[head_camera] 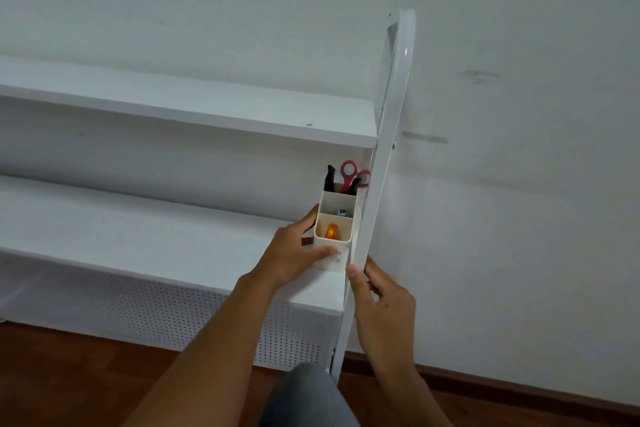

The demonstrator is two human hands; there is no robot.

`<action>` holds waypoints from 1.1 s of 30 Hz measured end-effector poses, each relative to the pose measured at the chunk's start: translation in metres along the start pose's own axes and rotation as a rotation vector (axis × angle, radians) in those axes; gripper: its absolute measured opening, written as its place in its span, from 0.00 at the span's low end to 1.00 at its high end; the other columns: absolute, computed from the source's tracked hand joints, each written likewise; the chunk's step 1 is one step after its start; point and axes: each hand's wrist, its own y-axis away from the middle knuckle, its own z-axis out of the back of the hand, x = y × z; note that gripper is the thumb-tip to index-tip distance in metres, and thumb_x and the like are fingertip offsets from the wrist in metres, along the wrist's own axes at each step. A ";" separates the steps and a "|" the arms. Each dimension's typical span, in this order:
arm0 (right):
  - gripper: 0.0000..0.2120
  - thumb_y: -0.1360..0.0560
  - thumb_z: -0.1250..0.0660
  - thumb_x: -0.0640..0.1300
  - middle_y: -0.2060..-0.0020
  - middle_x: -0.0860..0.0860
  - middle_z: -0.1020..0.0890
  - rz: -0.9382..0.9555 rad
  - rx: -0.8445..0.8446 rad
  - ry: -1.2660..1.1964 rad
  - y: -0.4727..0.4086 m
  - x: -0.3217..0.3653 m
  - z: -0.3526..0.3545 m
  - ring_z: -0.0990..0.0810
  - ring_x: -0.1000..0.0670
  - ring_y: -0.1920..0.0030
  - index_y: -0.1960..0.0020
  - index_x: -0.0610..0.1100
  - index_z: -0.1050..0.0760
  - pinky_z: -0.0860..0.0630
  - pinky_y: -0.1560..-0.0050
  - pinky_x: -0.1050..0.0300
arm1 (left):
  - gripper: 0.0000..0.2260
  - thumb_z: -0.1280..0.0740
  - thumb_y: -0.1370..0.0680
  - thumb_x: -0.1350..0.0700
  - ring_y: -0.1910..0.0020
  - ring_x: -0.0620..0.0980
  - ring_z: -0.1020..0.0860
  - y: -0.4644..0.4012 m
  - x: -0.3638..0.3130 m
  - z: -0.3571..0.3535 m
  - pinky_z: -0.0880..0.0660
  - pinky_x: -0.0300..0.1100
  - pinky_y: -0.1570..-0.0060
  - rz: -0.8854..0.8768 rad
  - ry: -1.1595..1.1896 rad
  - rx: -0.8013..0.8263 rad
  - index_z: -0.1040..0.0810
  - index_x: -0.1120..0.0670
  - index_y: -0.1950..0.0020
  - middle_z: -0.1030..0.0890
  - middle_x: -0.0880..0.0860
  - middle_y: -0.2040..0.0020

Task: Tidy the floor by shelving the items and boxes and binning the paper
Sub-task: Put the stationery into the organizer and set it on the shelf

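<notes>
Item: cream organizer [334, 236] with scissors [351, 177], on lower shelf [138, 229] at its right end, left hand [294, 260] fingers grasping it. Right hand [384, 291] fingers curled round the frame post [367, 218]. Boxes, paper, bin not visible; remainder unknown.

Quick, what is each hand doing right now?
Left hand: closed on the desk organizer, which sits on the shelf.
Right hand: fingers around the shelf's side frame; grip unclear.

Left hand [294, 256] grips organizer [334, 236] (on the shelf [145, 236]).
</notes>
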 end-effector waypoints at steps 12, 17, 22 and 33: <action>0.08 0.20 0.35 0.51 0.52 0.70 0.19 -0.026 0.029 -0.057 -0.010 0.002 0.002 0.19 0.69 0.49 0.43 0.61 0.22 0.21 0.52 0.72 | 0.36 0.28 0.25 0.46 0.33 0.52 0.25 -0.018 -0.009 -0.001 0.25 0.47 0.39 0.037 -0.041 0.013 0.42 0.43 0.21 0.28 0.48 0.27; 0.10 0.22 0.36 0.56 0.52 0.69 0.19 -0.026 0.027 -0.068 -0.006 0.004 0.002 0.19 0.69 0.49 0.43 0.60 0.22 0.22 0.51 0.73 | 0.36 0.28 0.25 0.47 0.33 0.53 0.25 -0.015 -0.009 -0.002 0.24 0.49 0.39 0.039 -0.043 0.002 0.42 0.44 0.21 0.28 0.49 0.28; 0.15 0.26 0.39 0.60 0.51 0.72 0.21 -0.011 0.008 -0.050 0.001 0.006 0.002 0.21 0.72 0.48 0.41 0.61 0.23 0.25 0.52 0.77 | 0.33 0.28 0.25 0.47 0.34 0.54 0.25 -0.010 -0.007 -0.005 0.23 0.51 0.39 0.051 -0.030 0.004 0.38 0.45 0.23 0.27 0.50 0.29; 0.11 0.25 0.26 0.44 0.60 0.67 0.21 -0.094 -0.091 -0.107 0.011 0.023 0.015 0.18 0.65 0.59 0.49 0.58 0.24 0.25 0.62 0.76 | 0.37 0.30 0.22 0.51 0.28 0.53 0.30 0.033 -0.032 0.006 0.31 0.53 0.32 0.101 -0.117 0.023 0.48 0.47 0.19 0.34 0.49 0.23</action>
